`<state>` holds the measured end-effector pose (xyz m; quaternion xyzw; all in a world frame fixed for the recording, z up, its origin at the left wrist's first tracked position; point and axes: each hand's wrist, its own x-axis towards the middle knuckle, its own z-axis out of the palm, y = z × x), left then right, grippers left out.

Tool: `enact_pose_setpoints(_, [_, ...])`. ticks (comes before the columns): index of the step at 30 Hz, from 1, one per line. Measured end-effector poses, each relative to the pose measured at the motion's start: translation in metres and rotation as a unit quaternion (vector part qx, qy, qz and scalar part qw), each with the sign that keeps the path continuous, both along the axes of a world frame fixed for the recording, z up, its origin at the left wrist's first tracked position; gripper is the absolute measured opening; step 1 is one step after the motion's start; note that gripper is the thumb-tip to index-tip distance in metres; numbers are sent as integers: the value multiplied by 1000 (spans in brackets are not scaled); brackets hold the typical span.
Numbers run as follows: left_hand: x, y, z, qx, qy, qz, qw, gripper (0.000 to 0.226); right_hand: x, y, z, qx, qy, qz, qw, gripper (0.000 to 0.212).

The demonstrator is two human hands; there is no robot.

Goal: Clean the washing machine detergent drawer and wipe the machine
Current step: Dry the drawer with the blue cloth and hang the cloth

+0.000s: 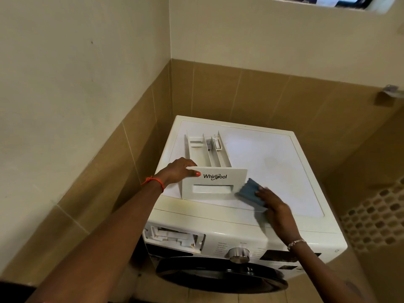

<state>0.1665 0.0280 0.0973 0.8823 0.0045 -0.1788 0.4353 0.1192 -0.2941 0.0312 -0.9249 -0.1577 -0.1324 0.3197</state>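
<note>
detergent drawer [207, 162] out, resting atop washing machine [273, 162]; left hand [178, 170] grips it, right hand [273, 206] presses blue cloth [251, 191] beside; wiping likely unfinished.

Left wrist: thin orange-red thread bracelet [153, 182], knotted, short ends sticking out. Left hand [177, 171]: thumbnail [198, 174] painted orange-red. Right wrist: slim bead bracelet [296, 243], pale pink, slightly blurred.

The blue cloth [251, 192] and the right hand [276, 209] are blurred by motion. The print [222, 248] beside the dial [239, 254] cannot be read. At 1 o'clock the window [317, 1] is cut by the top edge.
</note>
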Motion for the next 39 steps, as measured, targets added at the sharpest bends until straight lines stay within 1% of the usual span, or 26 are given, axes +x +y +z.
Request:
enact_pose_setpoints(1, [0,0,-1,-3,-1,1,1000,36,-4,0,12,122,68,-83,987,46])
enact_pose_setpoints(2, [0,-1,0,-4,-1,1,1000,35,-4,-2,22,257,137,-163,943,38])
enact_pose_setpoints(3, [0,-1,-1,-6,-2,2,1000,35,1,-8,28,389,205,-237,866,30])
enact_pose_setpoints(4, [0,-1,-1,-7,-2,2,1000,35,3,-13,35,492,274,-282,777,27])
enact_pose_setpoints(5, [1,0,-4,-10,-3,2,1000,36,5,-16,37,561,320,-293,705,28])
enact_pose_setpoints(6, [1,0,-4,-11,-4,1,1000,36,5,-13,40,600,340,-294,662,31])
enact_pose_setpoints(7, [2,0,-5,-15,-6,-2,1000,35,7,-8,43,622,342,-288,643,31])
enact_pose_setpoints(10, [1,-1,-7,-13,-10,-8,1000,32,3,28,51,684,332,-255,598,18])
enact_pose_setpoints(12, [-1,-3,-5,-9,-15,-19,1000,30,4,61,57,678,320,-239,617,21])
enact_pose_setpoints(13, [-2,-4,-3,-11,-18,-20,1000,29,6,79,56,665,316,-233,635,21])
enact_pose_setpoints(14, [-3,-5,-1,-15,-18,-20,1000,29,8,98,57,662,306,-221,648,17])
enact_pose_setpoints(15, [-5,-7,2,-15,-16,-16,1000,34,10,114,56,640,287,-215,680,12])
enact_pose_setpoints(16, [-6,-8,6,-6,-8,-14,1000,43,11,129,57,618,267,-202,712,26])
enact_pose_setpoints(17, [-7,-10,10,4,1,-10,1000,53,12,141,55,584,256,-203,743,46])
enact_pose_setpoints(18, [-7,-12,11,8,12,-4,1000,61,11,152,53,549,251,-216,768,59])
enact_pose_setpoints(19, [-5,-14,12,5,20,7,1000,67,9,163,53,513,246,-225,791,69])
enact_pose_setpoints(21, [-4,-18,13,-2,27,33,999,75,1,182,54,456,219,-186,842,84])
enact_pose_setpoints(23, [-2,-20,12,-7,35,58,998,80,-5,200,56,393,202,-146,885,87])
enact_pose_setpoints(26, [-1,-23,10,-13,42,71,997,80,-16,224,44,327,158,-99,927,82])
enact_pose_setpoints(28, [1,-24,7,-17,41,82,996,73,-25,236,37,293,132,-59,945,79])
enact_pose_setpoints(30, [2,-24,4,-34,38,89,995,68,-28,242,24,270,124,-27,954,80])
enact_pose_setpoints(32, [1,-23,0,-45,13,87,995,64,-26,245,16,222,113,-34,968,94])
enact_pose_setpoints(34, [-2,-20,-4,-30,-21,84,996,60,-21,245,17,175,109,-86,975,100])
enact_pose_setpoints(35, [-3,-19,-5,-22,-36,82,996,56,-16,244,19,170,94,-119,974,97])
enact_pose_setpoints(37, [-2,-15,-10,-22,-59,77,995,55,-1,238,24,175,62,-195,963,82])
enact_pose_setpoints(39, [-1,-12,-13,-39,-68,74,994,66,17,225,33,178,92,-262,944,76])
